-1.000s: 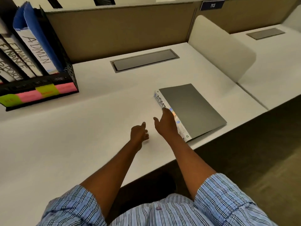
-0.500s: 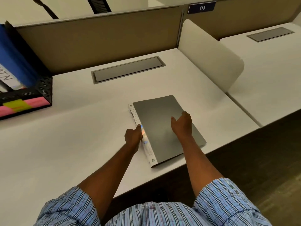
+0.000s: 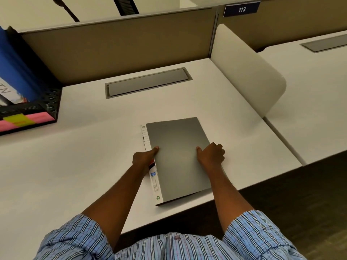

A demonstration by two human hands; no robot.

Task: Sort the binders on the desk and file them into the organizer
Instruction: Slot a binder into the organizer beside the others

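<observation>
A gray binder (image 3: 178,156) lies flat on the white counter (image 3: 75,166), close to its front edge and towards its right end. The left grip (image 3: 143,158) grasps the spine side, thumb on the cover. The right grip (image 3: 211,154) clasps the opposite long edge, thumb on top and fingers curled over it. Well apart to the left, a black mesh organizer (image 3: 50,102) stands against the tan partition (image 3: 112,49), with a blue binder (image 3: 15,72) upright in it and pink and yellow sticky notes (image 3: 37,117) across its front. Behind the gray binder a gray hatch (image 3: 148,82) is set into the counter, and a white divider panel (image 3: 247,72) rises at the right end. The white spine label (image 3: 154,184) reads "A/4" at its far end and bears a green recycling mark nearer the person; its small print is unreadable. A blue sign (image 3: 241,9) on the partition reads "113".
</observation>
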